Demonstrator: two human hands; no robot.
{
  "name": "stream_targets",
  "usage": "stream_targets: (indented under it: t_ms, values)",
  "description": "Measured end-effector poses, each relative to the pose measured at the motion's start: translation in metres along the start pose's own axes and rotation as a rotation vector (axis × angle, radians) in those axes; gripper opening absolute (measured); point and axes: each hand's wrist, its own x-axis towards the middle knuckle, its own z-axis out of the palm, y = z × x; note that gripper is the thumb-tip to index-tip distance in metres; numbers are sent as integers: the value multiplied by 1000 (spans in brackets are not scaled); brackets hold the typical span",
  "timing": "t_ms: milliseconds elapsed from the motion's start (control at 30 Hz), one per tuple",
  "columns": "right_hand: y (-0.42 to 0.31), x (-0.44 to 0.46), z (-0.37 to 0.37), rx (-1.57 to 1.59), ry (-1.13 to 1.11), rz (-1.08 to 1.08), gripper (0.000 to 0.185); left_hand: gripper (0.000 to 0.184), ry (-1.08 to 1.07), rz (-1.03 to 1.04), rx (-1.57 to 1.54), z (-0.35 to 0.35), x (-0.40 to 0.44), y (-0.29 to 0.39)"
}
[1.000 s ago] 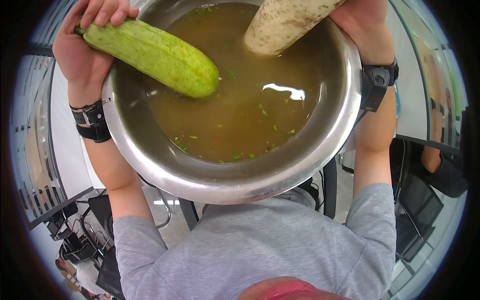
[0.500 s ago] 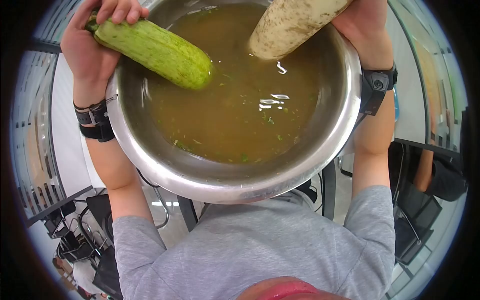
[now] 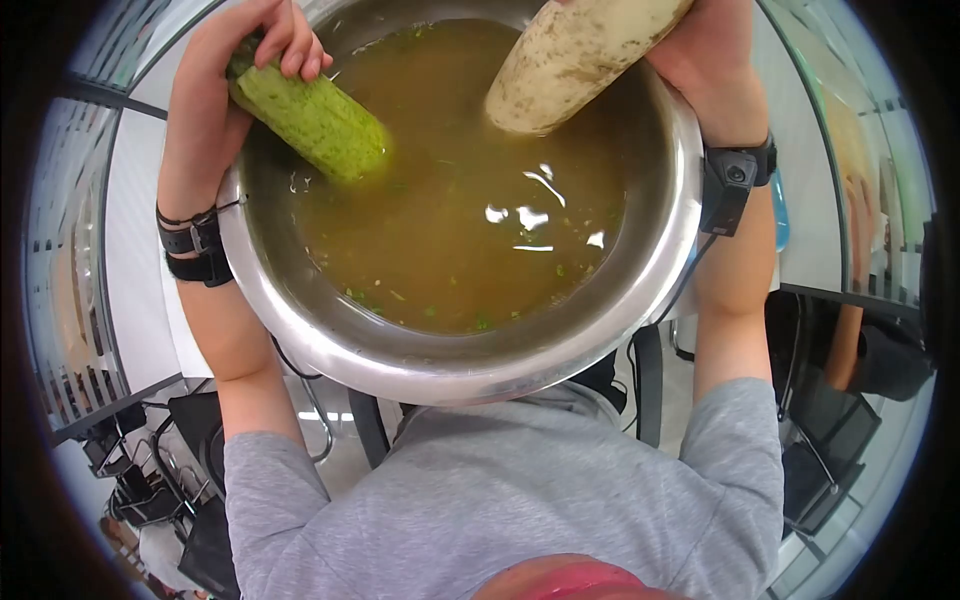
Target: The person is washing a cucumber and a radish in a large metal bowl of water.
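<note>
My left hand (image 3: 215, 85) is closed round the stem end of a green gourd (image 3: 310, 120), whose far end dips into cloudy brown water (image 3: 450, 230) in a large steel basin (image 3: 245, 262). On the other side, my right hand (image 3: 708, 65) grips a thick white radish (image 3: 585, 62) with brown dirt marks. The radish slants down and its lower tip touches the water. Part of my right hand is cut off by the top edge. Small green bits float in the water.
A blue object (image 3: 781, 210) lies beside my right forearm. White table surface (image 3: 140, 250) shows at the left. Black chairs (image 3: 825, 450) stand below on both sides. Another person's arm (image 3: 847, 345) shows at the far right.
My left hand has moved right and down, and more of the gourd is under the water. The radish has moved slightly down, and the light glints on the water have shifted.
</note>
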Motion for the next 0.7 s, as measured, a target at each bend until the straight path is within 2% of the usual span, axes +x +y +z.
stream_targets:
  t_ms: [267, 700]
  values:
    - [3, 0, -4, 79, -31, 78, 49, 43, 46, -23, 4, 4, -1, -2]
    - [1, -1, -9, 23, -43, 22, 47, 43, 40, -18, -6, 0, -1, -4]
